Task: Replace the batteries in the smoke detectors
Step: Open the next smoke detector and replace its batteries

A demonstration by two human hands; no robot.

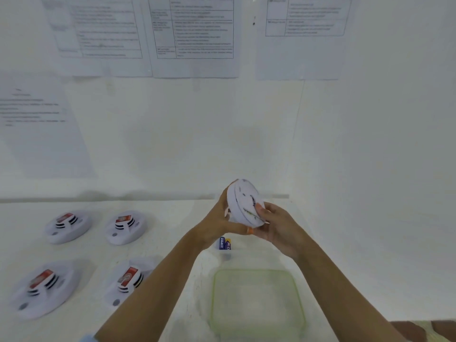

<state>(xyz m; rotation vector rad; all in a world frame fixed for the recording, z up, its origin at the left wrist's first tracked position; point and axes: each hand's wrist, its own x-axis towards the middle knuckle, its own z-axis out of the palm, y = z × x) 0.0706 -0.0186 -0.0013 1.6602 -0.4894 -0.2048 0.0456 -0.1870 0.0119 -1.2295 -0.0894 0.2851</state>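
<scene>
- You have one smoke detector (244, 203) lifted clear of the desk (177, 243), tilted on edge with its flat back turned toward you; both hands are closed on it.
- Left hand (222, 218) cups the far rim and face; right hand (276, 225) grips the near rim, thumb on the back plate. An opposed grip like this suits twisting the base off or on (which way, I cannot tell; the view is soft).
- Two batteries (224, 243) lie on the desk directly beneath your hands, within easy reach.
- A shallow green-rimmed tray (256, 302) sits nearer you, just in front of the batteries; its contents are not discernible.
- Four more detectors (66, 225) rest face-up in two rows, well to the left, out of your way.
- Nothing blocks the work; printed sheets (195, 35) hang on the wall behind.
</scene>
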